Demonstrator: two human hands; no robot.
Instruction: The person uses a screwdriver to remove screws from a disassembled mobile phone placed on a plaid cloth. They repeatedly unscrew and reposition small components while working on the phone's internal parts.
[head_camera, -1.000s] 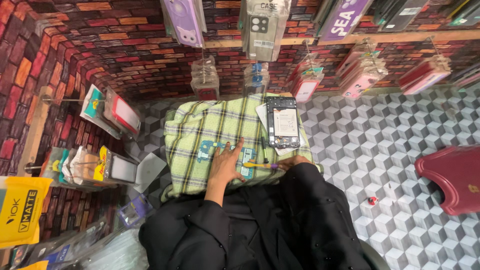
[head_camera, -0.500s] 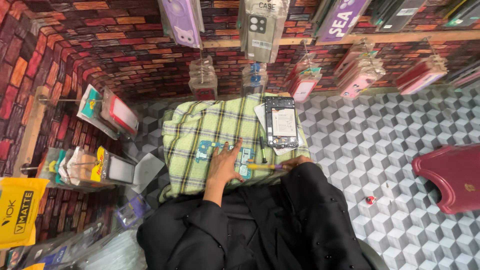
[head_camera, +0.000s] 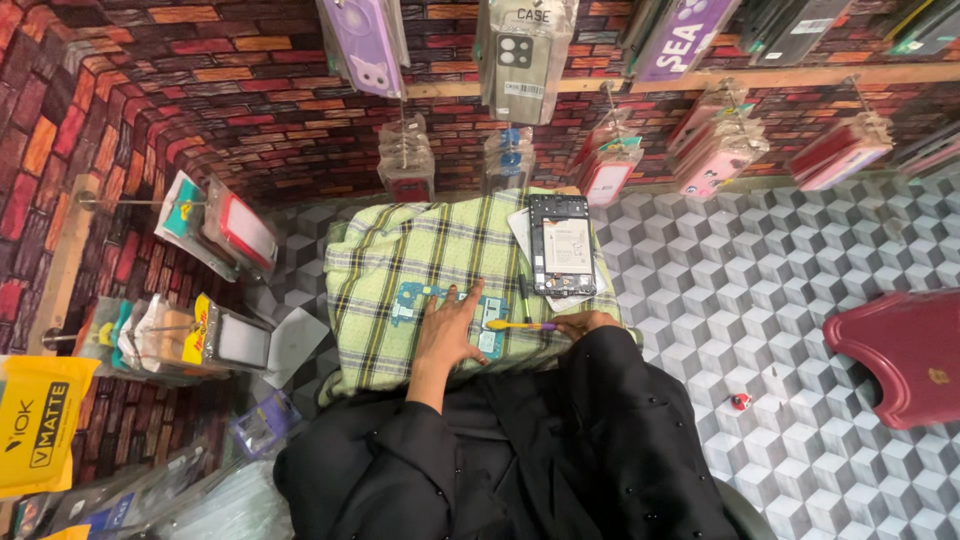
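A green plaid cloth (head_camera: 400, 262) covers a small work surface in front of me. On it lies a teal circuit board (head_camera: 412, 300), and my left hand (head_camera: 447, 330) rests flat on the board's right part. My right hand (head_camera: 585, 323) sits at the cloth's right edge, closed on a thin tool with a yellow and purple handle (head_camera: 518, 325) that points left toward the board. An opened phone body (head_camera: 561, 245), inside face up, lies on white paper at the far right of the cloth. A thin dark pen-like tool (head_camera: 523, 297) lies beside it.
Packaged phone cases (head_camera: 520, 55) hang from pegs on the brick-pattern wall ahead and to the left. A dark red plastic stool (head_camera: 900, 355) stands at the right on the cube-pattern floor (head_camera: 720, 280). More packets (head_camera: 160, 340) hang at the left. A small red item (head_camera: 740, 402) lies on the floor.
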